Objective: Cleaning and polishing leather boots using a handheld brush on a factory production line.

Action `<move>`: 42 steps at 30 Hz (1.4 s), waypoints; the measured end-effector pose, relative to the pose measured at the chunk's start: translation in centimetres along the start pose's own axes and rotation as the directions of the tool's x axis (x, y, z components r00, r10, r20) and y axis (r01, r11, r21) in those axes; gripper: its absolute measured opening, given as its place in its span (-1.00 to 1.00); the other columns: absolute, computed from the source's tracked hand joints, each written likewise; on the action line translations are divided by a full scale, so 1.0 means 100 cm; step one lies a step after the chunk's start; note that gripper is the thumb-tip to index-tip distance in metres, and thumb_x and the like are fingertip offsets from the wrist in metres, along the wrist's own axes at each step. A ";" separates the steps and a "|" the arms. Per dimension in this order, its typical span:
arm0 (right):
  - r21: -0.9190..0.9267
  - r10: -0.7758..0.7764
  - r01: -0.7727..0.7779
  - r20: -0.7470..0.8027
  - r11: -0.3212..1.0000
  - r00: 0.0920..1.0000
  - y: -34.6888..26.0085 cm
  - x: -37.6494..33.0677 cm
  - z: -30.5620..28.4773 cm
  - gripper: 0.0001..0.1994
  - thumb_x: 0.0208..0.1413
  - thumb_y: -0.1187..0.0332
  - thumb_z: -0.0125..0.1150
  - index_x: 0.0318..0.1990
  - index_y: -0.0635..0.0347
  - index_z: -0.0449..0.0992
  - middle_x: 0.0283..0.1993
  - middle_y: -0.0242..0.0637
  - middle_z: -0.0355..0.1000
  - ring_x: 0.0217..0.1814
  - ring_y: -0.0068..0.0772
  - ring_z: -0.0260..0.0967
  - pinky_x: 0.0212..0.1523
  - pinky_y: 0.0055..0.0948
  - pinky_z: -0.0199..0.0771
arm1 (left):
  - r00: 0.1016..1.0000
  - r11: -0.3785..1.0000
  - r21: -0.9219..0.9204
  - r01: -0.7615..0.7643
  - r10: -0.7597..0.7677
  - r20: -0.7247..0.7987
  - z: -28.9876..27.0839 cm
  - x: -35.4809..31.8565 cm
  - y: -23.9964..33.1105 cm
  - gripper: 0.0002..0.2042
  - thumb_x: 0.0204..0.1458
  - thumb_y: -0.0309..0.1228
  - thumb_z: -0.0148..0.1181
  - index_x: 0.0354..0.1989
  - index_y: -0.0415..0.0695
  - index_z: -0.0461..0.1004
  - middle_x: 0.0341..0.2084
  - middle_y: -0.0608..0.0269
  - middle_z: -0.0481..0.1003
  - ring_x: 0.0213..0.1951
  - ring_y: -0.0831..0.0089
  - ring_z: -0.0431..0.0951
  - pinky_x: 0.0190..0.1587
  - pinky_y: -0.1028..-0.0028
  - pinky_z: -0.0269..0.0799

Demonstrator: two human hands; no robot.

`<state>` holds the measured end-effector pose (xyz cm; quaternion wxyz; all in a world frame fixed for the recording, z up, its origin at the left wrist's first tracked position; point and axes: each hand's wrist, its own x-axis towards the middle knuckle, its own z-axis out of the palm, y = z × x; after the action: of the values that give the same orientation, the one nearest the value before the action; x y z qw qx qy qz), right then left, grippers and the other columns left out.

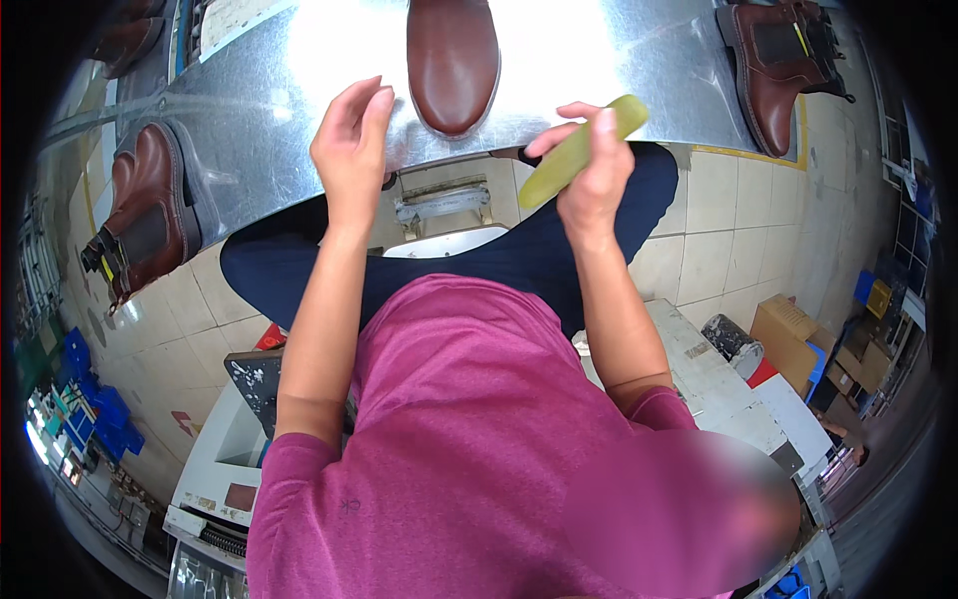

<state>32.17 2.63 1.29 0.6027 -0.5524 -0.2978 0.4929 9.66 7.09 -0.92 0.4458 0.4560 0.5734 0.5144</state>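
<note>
On the shiny metal tabletop, a brown leather boot [454, 70] points its rounded toe at me, its upper part cut off by the picture's top edge. My left hand [354, 145] hovers just left of the toe, fingers slightly curled and thumb apart, with nothing seen in it. To the right of the toe, my right hand [594, 175] grips a long yellow-green block [569, 165] with rounded ends. The block tilts up to the right over the table's near edge and touches no boot. What it is made of cannot be told.
Brown ankle boots with dark elastic side panels stand at the table's left end [155, 215] and right end [783, 70]. Below the metal tabletop [269, 150] are my knees and a metal bracket [444, 205]. Cardboard boxes [788, 334] and a dark cylinder [733, 344] lie behind on the right.
</note>
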 end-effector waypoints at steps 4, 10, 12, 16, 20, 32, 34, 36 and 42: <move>-0.331 -0.067 0.151 0.252 0.932 0.966 -0.016 -0.021 0.043 -0.67 0.36 0.16 0.07 -0.11 0.31 0.54 -0.20 -0.16 0.58 -0.23 -0.46 0.51 -0.11 -0.39 0.51 | 0.951 0.998 -0.062 0.019 0.001 0.309 -0.016 -0.045 0.003 -0.66 0.29 -0.27 0.18 0.05 -0.31 0.50 -0.27 0.19 0.60 -0.18 0.48 0.60 -0.04 0.50 0.48; -0.225 -0.595 0.712 0.415 0.666 0.688 0.005 0.001 0.077 -0.45 -0.05 0.10 0.53 -0.06 0.39 0.54 -0.08 0.01 0.48 -0.11 -0.03 0.50 -0.10 -0.21 0.53 | 0.927 0.968 -0.032 0.247 -0.227 0.297 -0.032 -0.072 -0.003 -0.74 0.31 -0.37 0.10 0.03 -0.30 0.44 -0.49 0.29 0.51 -0.54 0.62 0.45 -0.43 0.62 0.37; -0.535 -0.758 0.720 0.206 0.443 0.619 -0.014 0.033 0.085 -0.36 -0.04 0.10 0.51 0.09 0.39 0.48 0.06 0.07 0.44 0.05 0.06 0.44 0.02 -0.15 0.49 | 0.969 0.978 -0.080 0.193 -0.177 0.172 -0.040 -0.060 0.002 -0.77 0.32 -0.40 0.09 0.01 -0.30 0.44 -0.47 0.27 0.52 -0.52 0.62 0.45 -0.44 0.60 0.37; -0.677 -0.627 0.588 0.236 0.442 0.743 0.011 0.071 0.103 0.07 -0.11 0.09 0.55 0.47 0.31 -0.01 0.29 0.15 0.28 0.23 0.18 0.34 0.15 -0.07 0.44 | 0.998 0.998 0.017 0.055 -0.054 -0.039 -0.057 -0.020 -0.012 -0.79 0.33 -0.32 0.12 -0.14 -0.25 0.45 -0.47 0.26 0.52 -0.50 0.61 0.47 -0.43 0.60 0.40; -0.765 -0.408 0.411 0.213 0.495 0.888 -0.004 0.080 0.126 0.13 -0.16 0.03 0.57 0.50 0.21 -0.06 0.21 0.11 0.32 0.16 0.18 0.38 0.09 -0.06 0.48 | 0.986 0.993 -0.009 0.115 -0.115 -0.121 -0.061 0.004 -0.017 -0.75 0.32 -0.26 0.15 -0.24 -0.23 0.45 -0.50 0.26 0.52 -0.55 0.64 0.46 -0.53 0.64 0.38; -0.704 -0.569 0.513 0.187 0.491 0.801 -0.042 0.111 0.025 -0.30 0.06 0.21 0.42 0.28 0.41 0.31 -0.10 0.14 0.57 -0.11 0.13 0.60 -0.07 -0.15 0.60 | 0.992 0.991 -0.054 0.124 -0.124 -0.010 -0.061 0.006 -0.021 -0.70 0.35 -0.22 0.08 -0.27 -0.25 0.46 -0.50 0.22 0.55 -0.55 0.60 0.52 -0.51 0.60 0.46; -0.770 -0.643 0.514 0.181 0.378 0.744 -0.046 0.124 -0.008 -0.30 0.07 0.18 0.42 0.28 0.44 0.32 -0.09 0.14 0.57 -0.08 0.10 0.61 -0.05 -0.19 0.59 | 0.991 0.991 -0.056 0.120 -0.124 -0.058 -0.070 0.001 -0.019 -0.72 0.34 -0.24 0.09 -0.25 -0.24 0.46 -0.49 0.22 0.55 -0.53 0.61 0.51 -0.49 0.59 0.46; -0.824 -0.627 0.422 0.107 0.378 0.772 -0.055 0.139 -0.049 -0.27 0.11 0.18 0.40 0.31 0.50 0.28 0.16 0.26 0.45 0.21 0.15 0.46 0.22 -0.18 0.44 | 0.991 0.991 -0.055 0.126 -0.128 -0.041 -0.077 -0.007 -0.021 -0.72 0.33 -0.23 0.11 -0.26 -0.24 0.46 -0.50 0.24 0.55 -0.55 0.62 0.49 -0.49 0.60 0.46; -0.940 -0.738 0.279 0.045 0.196 0.673 -0.087 0.189 -0.178 -0.21 0.15 0.10 0.40 0.34 0.53 0.23 0.28 0.28 0.35 0.31 0.07 0.38 0.31 -0.22 0.33 | 0.993 0.987 -0.107 0.119 -0.117 0.029 -0.066 -0.003 -0.014 -0.77 0.30 -0.27 0.16 -0.24 -0.23 0.47 -0.55 0.36 0.49 -0.53 0.68 0.47 -0.50 0.59 0.42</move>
<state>56.87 14.26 2.40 0.3858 -0.7362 -0.5434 -0.1180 3.16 5.49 -1.85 0.5060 0.4021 0.5657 0.5122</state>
